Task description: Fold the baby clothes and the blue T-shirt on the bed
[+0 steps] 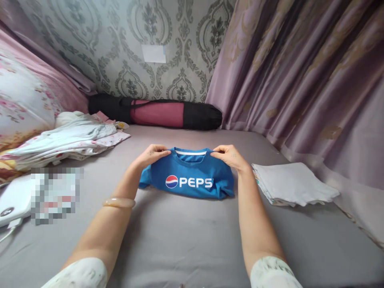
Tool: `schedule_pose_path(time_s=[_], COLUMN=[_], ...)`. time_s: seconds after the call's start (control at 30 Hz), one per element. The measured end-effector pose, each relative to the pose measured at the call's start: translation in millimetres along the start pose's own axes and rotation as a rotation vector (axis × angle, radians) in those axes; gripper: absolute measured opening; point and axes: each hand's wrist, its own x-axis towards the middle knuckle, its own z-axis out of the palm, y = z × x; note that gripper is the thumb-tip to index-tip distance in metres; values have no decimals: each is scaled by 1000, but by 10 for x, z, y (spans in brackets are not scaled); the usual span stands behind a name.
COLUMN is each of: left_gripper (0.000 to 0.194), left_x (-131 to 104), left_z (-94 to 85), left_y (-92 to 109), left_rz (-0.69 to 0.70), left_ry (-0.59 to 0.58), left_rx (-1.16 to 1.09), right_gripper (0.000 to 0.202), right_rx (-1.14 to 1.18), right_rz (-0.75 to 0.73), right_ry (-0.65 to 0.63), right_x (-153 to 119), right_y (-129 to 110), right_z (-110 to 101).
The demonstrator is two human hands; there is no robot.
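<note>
A blue shirt [192, 176] with a white printed logo and lettering is on the grey sheet [180, 240], its neckline facing away from me. My left hand [152, 154] pinches the shirt at the left side of the collar. At the collar's right side, my right hand [229, 156] pinches the fabric between thumb and fingers. The shirt's lower part is bunched beneath the lettering, and its hem cannot be made out.
Folded light cloths [295, 183] lie to the right. Loose clothes [69, 136] are heaped at the left, above a white device [16, 200] with a cable. A black and red rolled bag [157, 113] lies along the wall.
</note>
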Motion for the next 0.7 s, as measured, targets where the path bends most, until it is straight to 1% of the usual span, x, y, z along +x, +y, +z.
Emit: schedule_pose_path(time_s=[0.1, 0.17, 0.27, 0.3, 0.33, 0.37, 0.4, 0.47, 0.5, 0.53, 0.63, 0.67, 0.7], left_gripper=[49, 46, 41, 40, 38, 37, 35, 36, 35, 33, 25, 24, 25], left_x=[-70, -124, -229, -271, -312, -351, -382, -407, -398, -374, -253, -210, -170], left_z=[-130, -250, -470, -542, -607, -661, -703, -751, -763, -772, -809, -828, -848], left_y=[257, 455, 817, 958, 1105, 1252, 1391, 1618, 1694, 1744, 1782, 1777, 1772], left_rz=[105, 193, 311, 346, 386, 443, 509, 643, 699, 734, 753, 760, 776], left_ry=[70, 104, 141, 170, 211, 282, 383, 631, 738, 787, 707, 729, 792], left_rx=[21, 53, 140, 179, 221, 272, 346, 494, 538, 592, 776, 796, 788], right_gripper=[22, 23, 24, 23, 22, 21, 19, 17, 16, 16, 16, 16, 16], right_rx=[43, 76, 91, 94, 97, 99, 95, 44, -6, -70, -227, -234, -221], right_rz=[-40, -70, -122, -146, -178, -219, -272, -397, -446, -474, -498, -524, -559], right_ry=[57, 36, -53, -55, -28, 29, 110, 264, 303, 309, 282, 306, 339], right_x=[-22, -34, -40, -36, -28, -16, 2, 57, 93, 134, 258, 293, 324], right_y=[-175, -331, -640, -760, -883, -1005, -1119, -1303, -1368, -1416, -1494, -1511, -1526], right_z=[-54, -127, -279, -332, -383, -430, -472, -542, -572, -601, -681, -704, -723])
